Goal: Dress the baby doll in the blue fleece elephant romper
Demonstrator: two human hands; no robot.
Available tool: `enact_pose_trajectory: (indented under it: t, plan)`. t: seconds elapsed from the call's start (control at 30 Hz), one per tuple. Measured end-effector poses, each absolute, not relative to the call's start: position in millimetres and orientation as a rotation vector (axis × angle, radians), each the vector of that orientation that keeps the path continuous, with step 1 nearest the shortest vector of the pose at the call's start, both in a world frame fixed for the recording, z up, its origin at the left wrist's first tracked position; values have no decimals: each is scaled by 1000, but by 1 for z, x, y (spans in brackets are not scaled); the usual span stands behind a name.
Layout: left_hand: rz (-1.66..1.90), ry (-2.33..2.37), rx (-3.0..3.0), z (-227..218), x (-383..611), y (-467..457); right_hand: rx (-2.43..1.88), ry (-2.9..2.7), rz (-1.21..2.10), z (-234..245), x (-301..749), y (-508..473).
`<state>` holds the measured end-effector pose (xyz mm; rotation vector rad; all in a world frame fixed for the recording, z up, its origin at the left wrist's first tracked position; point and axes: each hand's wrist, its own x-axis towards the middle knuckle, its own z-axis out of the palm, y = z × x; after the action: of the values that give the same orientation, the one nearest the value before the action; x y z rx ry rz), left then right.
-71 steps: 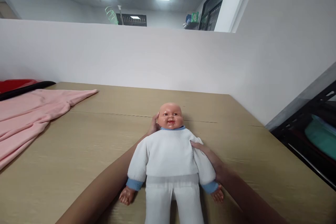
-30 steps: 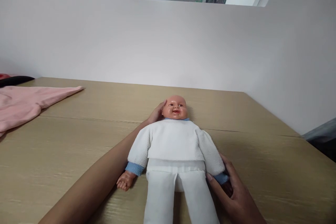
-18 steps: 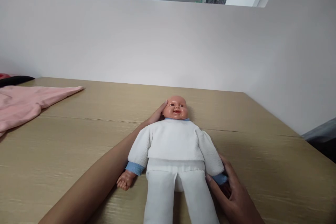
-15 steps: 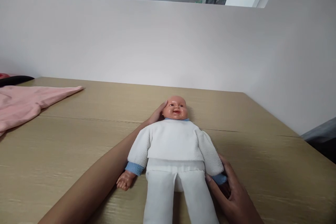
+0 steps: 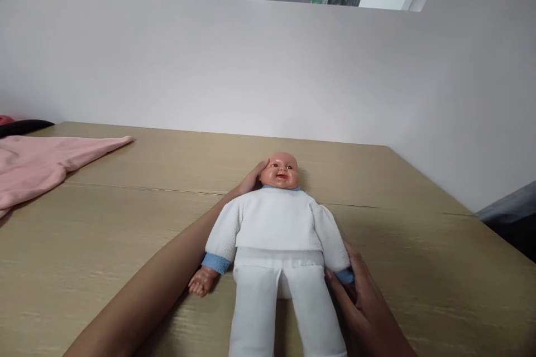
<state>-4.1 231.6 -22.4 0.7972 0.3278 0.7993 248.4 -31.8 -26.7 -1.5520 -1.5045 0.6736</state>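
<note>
A baby doll [image 5: 277,223] in a white top and white trousers with blue cuffs lies face up on the wooden table [image 5: 104,223]. My left hand [image 5: 252,179] cups the side and back of the doll's head, with most of its fingers hidden under it. My right hand [image 5: 360,295] is wrapped round the doll's arm at the blue cuff, covering its small hand. The doll's other hand lies bare against my left forearm.
A pink cloth [image 5: 37,164] is spread at the table's left, with a black and red object [image 5: 20,125] behind it. A white partition wall [image 5: 251,67] runs along the far edge and the right side. A dark shelf [image 5: 508,223] shows at the far right.
My right hand slid from the doll's upper arm down to its cuffed wrist and closed there. The view shifted slightly. My left hand stays at the head.
</note>
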Motion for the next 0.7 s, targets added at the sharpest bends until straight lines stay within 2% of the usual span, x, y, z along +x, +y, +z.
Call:
enact_pose_trajectory:
  t: [0.7]
  plan:
    - [833,361,812,-13,-4,224,-1565,-1522,752,-27,246,-30]
